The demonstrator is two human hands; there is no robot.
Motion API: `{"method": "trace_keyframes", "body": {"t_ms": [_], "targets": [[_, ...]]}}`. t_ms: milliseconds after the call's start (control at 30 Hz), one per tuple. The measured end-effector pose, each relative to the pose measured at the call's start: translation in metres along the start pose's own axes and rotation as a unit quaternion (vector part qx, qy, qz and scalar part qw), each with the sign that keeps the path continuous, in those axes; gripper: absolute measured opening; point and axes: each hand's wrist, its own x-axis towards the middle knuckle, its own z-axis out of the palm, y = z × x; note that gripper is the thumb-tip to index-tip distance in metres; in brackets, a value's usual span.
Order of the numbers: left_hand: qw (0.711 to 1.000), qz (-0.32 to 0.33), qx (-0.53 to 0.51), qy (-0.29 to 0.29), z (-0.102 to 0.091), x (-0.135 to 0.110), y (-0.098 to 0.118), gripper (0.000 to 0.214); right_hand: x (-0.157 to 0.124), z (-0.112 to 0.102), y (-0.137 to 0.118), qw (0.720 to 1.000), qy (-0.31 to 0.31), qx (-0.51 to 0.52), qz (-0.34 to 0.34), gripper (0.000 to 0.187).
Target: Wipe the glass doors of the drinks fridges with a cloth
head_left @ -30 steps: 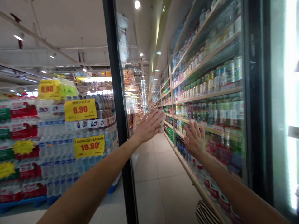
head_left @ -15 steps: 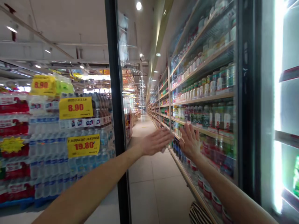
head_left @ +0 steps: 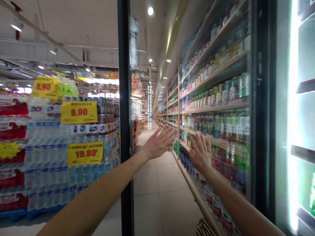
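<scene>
Glass door (head_left: 157, 82) of a cooler, straight ahead and filling the middle of the view, between a black frame edge (head_left: 124, 98) on its left side and a second dark upright (head_left: 261, 131) on its right side.

Left hand (head_left: 158, 143) raised against the pane of the glass door near its middle, palm forward, fingers (head_left: 169, 134) stretched out and loosely together, gripping nothing that can be made out. Small pale scrap (head_left: 173, 143) just past those fingertips, too blurred to name.

Right hand (head_left: 200, 152) just beside it on the same pane, slightly lower, all digits spread wide and pointing up, holding nothing. Real contact with the glass door or a hover just off it: cannot tell for either palm.

Both bare forearms reaching up toward the glass door from the lower edge of the view. Striped fabric (head_left: 205, 227) low down, under the right forearm.

Seen on the pane of the glass door: long shelves (head_left: 216, 108) of bottles and cans, a tiled floor (head_left: 159, 196) running away down an aisle, and a round ceiling lamp (head_left: 150, 10) near the top.

Left of the glass door: stacked packs of water bottles (head_left: 49, 177) with yellow price signs (head_left: 78, 112) reading 8.90 and 19.80.

Right of the glass door: brightly lit cooler interior (head_left: 295, 131).
</scene>
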Motion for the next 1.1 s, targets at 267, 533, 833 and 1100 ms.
{"method": "trace_keyframes", "body": {"t_ms": [267, 533, 833, 1100], "targets": [[0.994, 0.098, -0.036, -0.025, 0.004, 0.024, -0.001, 0.051, 0.001, 0.0, 0.001, 1.0, 0.001, -0.003, -0.003, 0.067], [0.992, 0.12, -0.037, -0.013, 0.003, 0.027, -0.01, 0.051, 0.0, 0.0, 0.002, 1.0, 0.001, 0.004, -0.001, 0.068], [0.994, 0.107, -0.031, -0.005, 0.001, -0.002, -0.003, 0.051, 0.001, -0.001, 0.001, 1.0, 0.004, 0.01, 0.002, 0.065], [1.0, -0.012, 0.009, 0.018, -0.005, 0.002, -0.014, 0.051, 0.001, 0.0, 0.001, 1.0, 0.01, 0.001, -0.003, 0.062]]}}
